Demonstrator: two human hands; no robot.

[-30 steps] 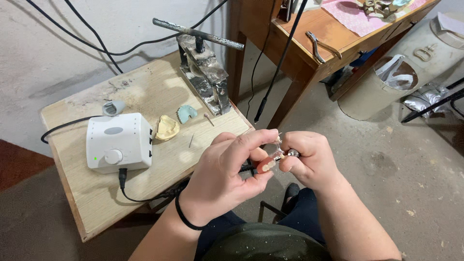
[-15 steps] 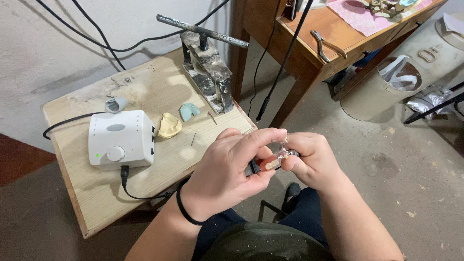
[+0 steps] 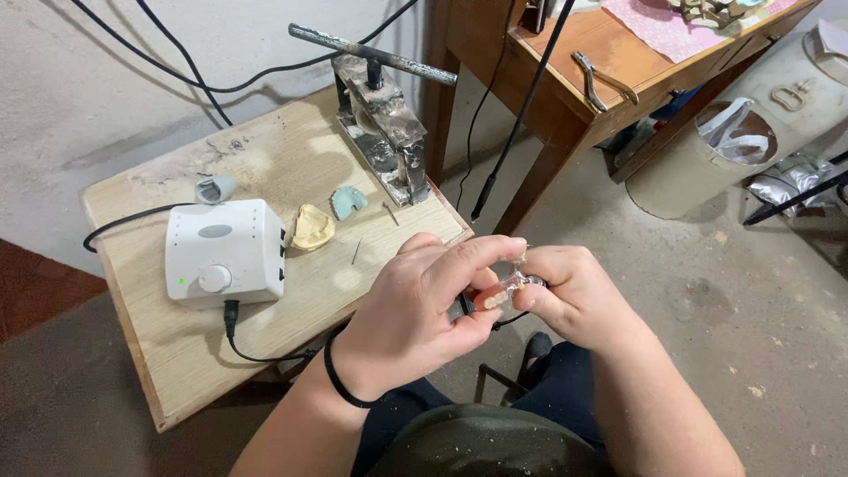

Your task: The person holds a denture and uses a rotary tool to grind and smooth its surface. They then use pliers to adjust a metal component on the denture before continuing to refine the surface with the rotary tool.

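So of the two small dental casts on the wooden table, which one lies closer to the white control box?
The yellowish cast: it lies almost against the white control box, while the pale blue-green cast lies further off, toward the metal press.

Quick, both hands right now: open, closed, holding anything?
Left hand: closed, fingers pinching the small pink denture piece.
Right hand: closed on the same denture piece from the other side.

Small pink denture piece [image 3: 496, 296] with pale teeth, partly clear, tilted, pinched between both hands' fingertips, held above the lap, mostly hidden.
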